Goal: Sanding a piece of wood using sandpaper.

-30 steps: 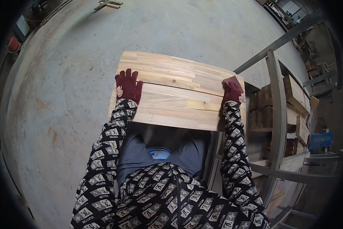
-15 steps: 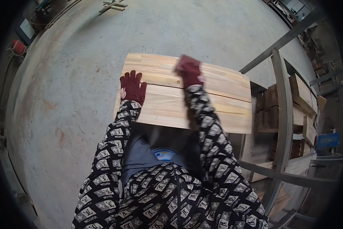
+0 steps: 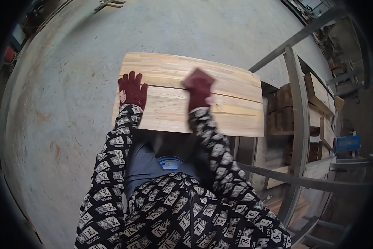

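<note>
The left hand (image 3: 132, 89), in a dark red glove, lay flat with fingers spread on the wooden panel (image 3: 232, 112). The right hand (image 3: 199, 89), gloved alike, pressed on it at 12 o'clock, fingers apparently curled. The one pale panel of glued strips sat before the person. At 3 o'clock, a metal rack (image 3: 296, 124) held stacked wood blocks (image 3: 319, 89).

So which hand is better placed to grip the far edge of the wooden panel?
Probably the right hand: it lies farther up the wooden panel, near its middle. The left hand sits at the near-left edge.
</note>
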`<state>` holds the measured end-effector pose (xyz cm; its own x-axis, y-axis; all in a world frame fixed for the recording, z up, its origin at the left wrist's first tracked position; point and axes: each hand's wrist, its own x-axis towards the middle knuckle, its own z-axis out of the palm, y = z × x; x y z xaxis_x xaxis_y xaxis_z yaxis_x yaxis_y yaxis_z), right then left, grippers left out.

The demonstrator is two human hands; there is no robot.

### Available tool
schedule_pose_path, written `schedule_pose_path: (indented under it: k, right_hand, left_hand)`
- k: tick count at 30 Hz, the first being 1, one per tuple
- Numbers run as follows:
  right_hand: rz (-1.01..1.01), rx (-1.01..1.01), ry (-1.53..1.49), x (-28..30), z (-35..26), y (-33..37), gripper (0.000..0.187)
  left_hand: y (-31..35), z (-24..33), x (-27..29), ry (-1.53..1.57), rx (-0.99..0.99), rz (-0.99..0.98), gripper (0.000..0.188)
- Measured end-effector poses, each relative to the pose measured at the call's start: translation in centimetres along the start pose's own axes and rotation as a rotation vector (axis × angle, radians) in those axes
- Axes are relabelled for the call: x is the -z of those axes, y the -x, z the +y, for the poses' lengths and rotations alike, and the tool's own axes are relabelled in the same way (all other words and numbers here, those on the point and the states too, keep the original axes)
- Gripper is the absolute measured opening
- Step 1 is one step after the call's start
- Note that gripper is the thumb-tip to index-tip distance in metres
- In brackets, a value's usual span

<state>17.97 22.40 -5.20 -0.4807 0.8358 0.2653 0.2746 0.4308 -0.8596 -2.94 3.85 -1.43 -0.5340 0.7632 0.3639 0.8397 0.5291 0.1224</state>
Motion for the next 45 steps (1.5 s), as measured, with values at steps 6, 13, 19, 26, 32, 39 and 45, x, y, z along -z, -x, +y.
schedule_pose_path:
  k: [6,13,19,26,32,39,45]
  right_hand:
    - [-0.235,0.488,0.229,2.0,-3.8,7.4,0.042]
    - [0.368,-0.025,0.476,23.4,6.3,6.6,0.027]
    - [0.207,0.002,0.544,14.0,2.6,6.4,0.027]
    - [-0.418,0.595,0.268,-1.5,-8.8,13.7,0.037]
    - [-0.106,0.456,0.442,14.2,-1.7,14.8,0.040]
    - [0.344,-0.017,0.700,23.7,4.1,16.6,0.030]
    - [-0.144,0.316,0.397,7.4,-3.8,13.9,0.047]
  left_hand:
    - [0.4,-0.5,-0.3,0.037,-0.048,0.037,0.044]
    - [0.0,-0.5,-0.7,-0.018,-0.014,0.012,0.043]
    - [0.0,-0.5,-0.9,-0.039,-0.009,0.021,0.043]
    - [0.1,-1.0,-1.1,0.015,-0.048,0.045,0.042]
    - [0.4,-1.2,-1.7,0.020,-0.049,0.104,0.043]
    - [0.0,-1.2,-2.2,-0.020,-0.027,0.072,0.042]
    - [0.1,-1.4,-2.1,-0.008,-0.047,0.080,0.042]
